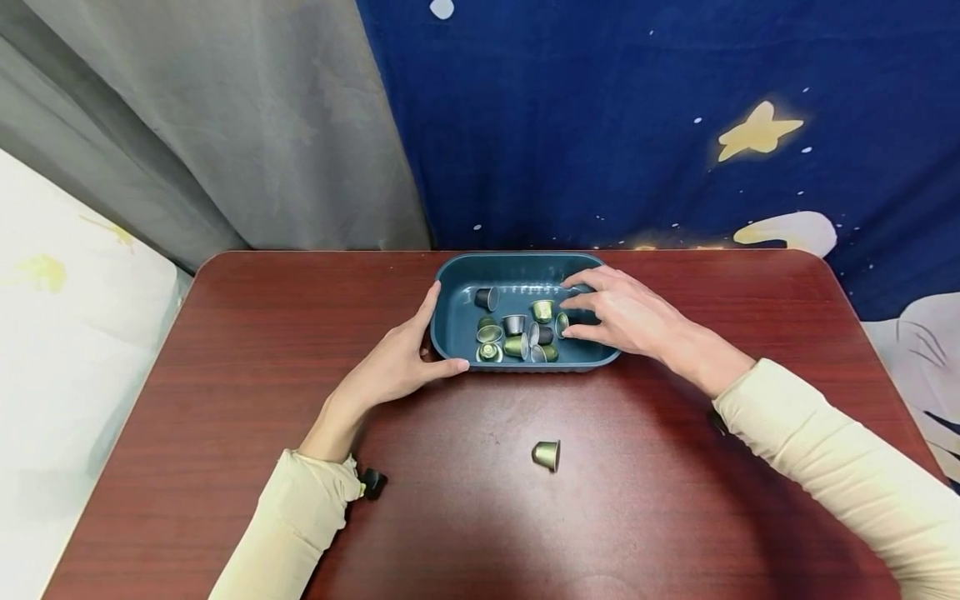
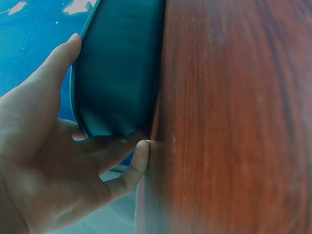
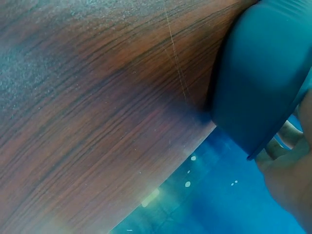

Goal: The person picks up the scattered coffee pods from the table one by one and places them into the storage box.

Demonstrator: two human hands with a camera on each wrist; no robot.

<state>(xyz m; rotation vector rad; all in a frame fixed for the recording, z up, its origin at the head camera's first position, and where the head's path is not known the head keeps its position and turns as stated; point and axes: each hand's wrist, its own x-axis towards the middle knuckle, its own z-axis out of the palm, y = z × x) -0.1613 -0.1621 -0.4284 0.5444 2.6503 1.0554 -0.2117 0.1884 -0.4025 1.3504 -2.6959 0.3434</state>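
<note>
A dark teal plastic tub [image 1: 525, 367] stands at the back of the table. My left hand [image 1: 393, 362] grips its left end, thumb over the near rim and the other fingers around the end wall; the left wrist view shows fingers against the tub's wall [image 2: 117, 63]. Several green and dark coffee capsules [image 1: 516, 346] lie inside. Reaching over the right end, my right hand [image 1: 626, 312] holds a green capsule [image 1: 562, 324] between thumb and forefinger, the other fingers spread. In the right wrist view, the tub's outer wall [image 3: 263, 73] hides most of that hand.
One green capsule [image 1: 546, 455] lies on its side on the reddish-brown table [image 1: 450, 500], nearer to me than the tub. The far table edge runs just behind the tub. Beyond it hang a grey curtain [image 1: 300, 125] and a blue cloth [image 1: 600, 125] with stars.
</note>
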